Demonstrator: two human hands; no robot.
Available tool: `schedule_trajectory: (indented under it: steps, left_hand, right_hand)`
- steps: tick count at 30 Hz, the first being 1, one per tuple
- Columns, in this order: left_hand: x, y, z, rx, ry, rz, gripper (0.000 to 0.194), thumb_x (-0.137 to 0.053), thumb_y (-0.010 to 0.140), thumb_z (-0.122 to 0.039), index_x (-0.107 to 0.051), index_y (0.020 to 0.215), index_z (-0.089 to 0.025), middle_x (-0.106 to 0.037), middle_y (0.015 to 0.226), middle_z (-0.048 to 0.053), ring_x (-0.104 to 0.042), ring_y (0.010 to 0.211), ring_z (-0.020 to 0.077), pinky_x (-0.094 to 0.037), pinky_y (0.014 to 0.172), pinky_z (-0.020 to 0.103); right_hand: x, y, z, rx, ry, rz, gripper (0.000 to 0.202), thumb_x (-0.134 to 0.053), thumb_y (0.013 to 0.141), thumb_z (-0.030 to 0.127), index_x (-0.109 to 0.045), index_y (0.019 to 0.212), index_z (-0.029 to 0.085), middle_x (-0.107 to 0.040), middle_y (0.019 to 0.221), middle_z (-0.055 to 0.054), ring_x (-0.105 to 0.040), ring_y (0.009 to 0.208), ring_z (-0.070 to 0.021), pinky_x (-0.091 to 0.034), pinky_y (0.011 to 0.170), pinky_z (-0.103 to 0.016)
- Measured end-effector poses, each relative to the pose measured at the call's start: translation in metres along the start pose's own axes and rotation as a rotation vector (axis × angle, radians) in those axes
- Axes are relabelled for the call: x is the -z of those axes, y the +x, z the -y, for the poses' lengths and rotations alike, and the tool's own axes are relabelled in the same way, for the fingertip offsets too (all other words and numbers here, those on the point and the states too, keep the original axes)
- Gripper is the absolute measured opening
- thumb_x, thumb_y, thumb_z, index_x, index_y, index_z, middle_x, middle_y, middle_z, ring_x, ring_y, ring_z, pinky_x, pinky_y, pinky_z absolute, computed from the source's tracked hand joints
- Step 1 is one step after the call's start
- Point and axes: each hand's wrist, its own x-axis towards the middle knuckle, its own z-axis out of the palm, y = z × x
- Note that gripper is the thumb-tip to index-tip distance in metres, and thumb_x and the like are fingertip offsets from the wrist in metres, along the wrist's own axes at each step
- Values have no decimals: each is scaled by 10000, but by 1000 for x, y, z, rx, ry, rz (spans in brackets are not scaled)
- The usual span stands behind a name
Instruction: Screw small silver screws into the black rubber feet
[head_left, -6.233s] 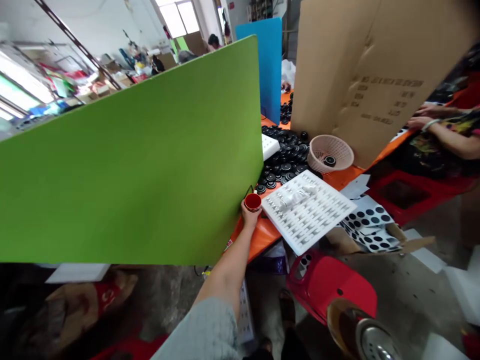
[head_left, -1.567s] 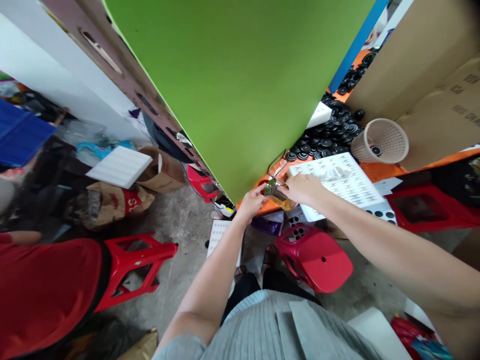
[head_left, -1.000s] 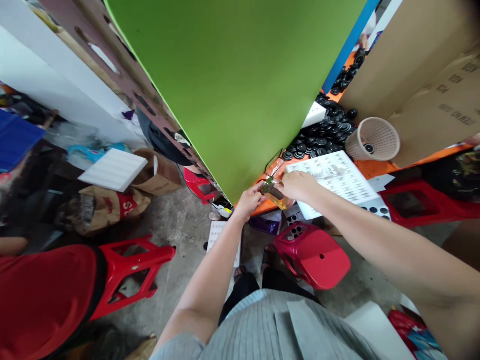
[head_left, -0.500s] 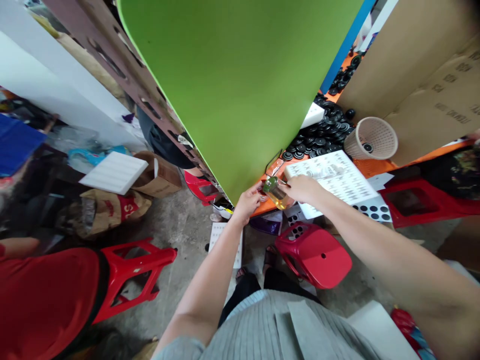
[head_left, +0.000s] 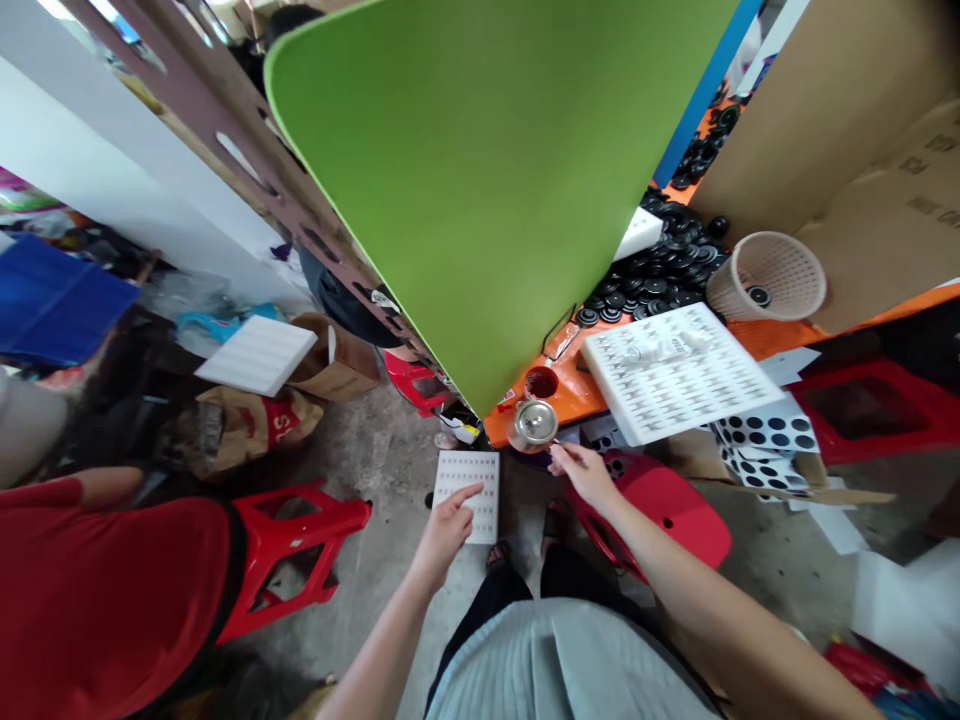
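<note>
- Head view: glass pot (head_left: 533, 428) at the right hand's (head_left: 589, 480) fingertips, by the near corner of the orange table (head_left: 581, 392); I can't tell whether its base touches the table
- The pot is likely stiff, slick and breakable, heavier if it has liquid in it; the handle seems the safest hold, kept level so the metal lid stays on
- Right hand: fingers closed narrowly on the pot's handle side, though the exact grip is too small to make out
- Left hand (head_left: 448, 532): apparently holding nothing, index finger stretched out, the rest loosely curled, above a white tray (head_left: 465, 468) on the floor
- Just beyond the pot from the hands: a red cup (head_left: 541, 383) on the table
- Farther out, past the right hand: a white foam tray (head_left: 679, 375), then black discs (head_left: 649, 270) and a basket (head_left: 780, 275)
</note>
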Motion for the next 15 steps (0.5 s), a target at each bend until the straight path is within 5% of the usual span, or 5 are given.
schedule_trajectory:
  steps: [6, 15]
  left_hand:
    - [5, -13, 16, 50, 99, -18, 719, -486, 655, -301, -580, 1318, -38, -246, 475, -115, -186, 465, 81, -104, 494, 248]
    - [13, -30, 23, 56, 179, -86, 650, -524, 692, -378, -634, 1243, -52, -299, 472, -96, -252, 475, 97, -182, 528, 248]
  right_hand:
    - [-60, 35, -29, -7, 70, -34, 362, -572, 955, 480, -647, 880, 134, -660, 778, -7, -661, 766, -142, -560, 787, -346]
    - [-68, 59, -50, -46, 76, -18, 389, -550, 961, 501, -646, 881, 132, -654, 795, -9, -647, 759, -140, -557, 773, -340]
